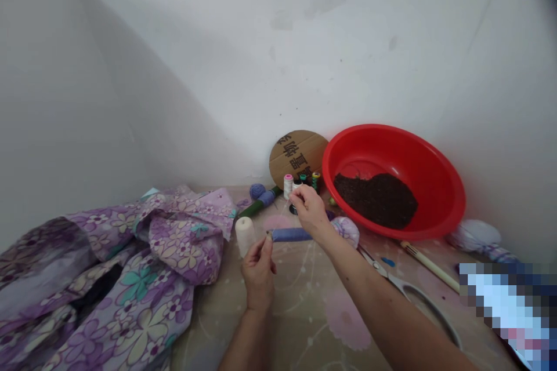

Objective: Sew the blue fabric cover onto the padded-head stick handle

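My left hand (259, 272) pinches the left end of a slim blue cloth-wrapped roll (290, 235), held level above the table. Its right end passes behind my right wrist. My right hand (308, 208) is raised above the roll with thumb and fingertips pinched together; anything between them is too fine to make out. A white cone of thread (244, 231) stands just beyond my left hand. Behind my right hand are a pink-topped white thread spool (288, 186) and a green and yellow spool (315, 181).
Purple flowered fabric (174, 249) lies heaped at left. A red basin (439, 208) with dark brown material (378, 200) tilts at back right, beside a cardboard disc (296, 156). Large scissors (418, 293) and a pale stick (430, 266) lie right. A blue yarn ball (257, 191) sits behind.
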A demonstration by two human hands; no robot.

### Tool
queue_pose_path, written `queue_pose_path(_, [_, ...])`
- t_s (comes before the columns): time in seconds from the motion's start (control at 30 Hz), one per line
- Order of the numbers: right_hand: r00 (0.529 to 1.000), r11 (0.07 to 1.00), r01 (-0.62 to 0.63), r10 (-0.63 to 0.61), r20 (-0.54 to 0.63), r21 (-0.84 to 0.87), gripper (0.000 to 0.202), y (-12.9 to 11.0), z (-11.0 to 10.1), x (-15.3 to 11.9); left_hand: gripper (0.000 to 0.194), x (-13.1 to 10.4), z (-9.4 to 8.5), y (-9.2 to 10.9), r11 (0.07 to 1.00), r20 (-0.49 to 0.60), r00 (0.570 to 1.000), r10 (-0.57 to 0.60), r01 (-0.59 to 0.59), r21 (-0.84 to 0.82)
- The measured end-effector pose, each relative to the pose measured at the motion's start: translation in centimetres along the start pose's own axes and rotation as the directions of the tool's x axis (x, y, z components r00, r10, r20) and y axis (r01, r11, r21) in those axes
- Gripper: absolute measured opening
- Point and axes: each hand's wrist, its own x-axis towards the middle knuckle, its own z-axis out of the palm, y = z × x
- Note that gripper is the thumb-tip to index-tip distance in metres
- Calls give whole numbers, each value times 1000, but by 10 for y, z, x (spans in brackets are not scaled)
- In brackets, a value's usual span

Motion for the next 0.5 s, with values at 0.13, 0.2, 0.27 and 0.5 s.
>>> queue_pose_path(0.13, [995, 995, -91, 90, -53, -27, 16, 6, 1, -1, 29, 0, -1, -1, 1000, -15, 1000, 0, 0, 11])
queue_pose_path(0.2, [982, 984, -172, 168, -90, -43, 17, 10, -3, 0, 29, 0, -1, -2, 1000, -20, 1000, 1, -1, 7])
queue_pose_path(0.27, [963, 968, -244, 236, -128, -56, 18, 11, -9, 1, 29, 0, -1, -3, 1000, -18, 1000, -2, 2, -3])
queue_pose_path(0.5, [976, 971, -219, 217, 30, 91, 16, -2, -22, -16, 29, 1, -2, -9, 999, -16, 1000, -2, 1, -42])
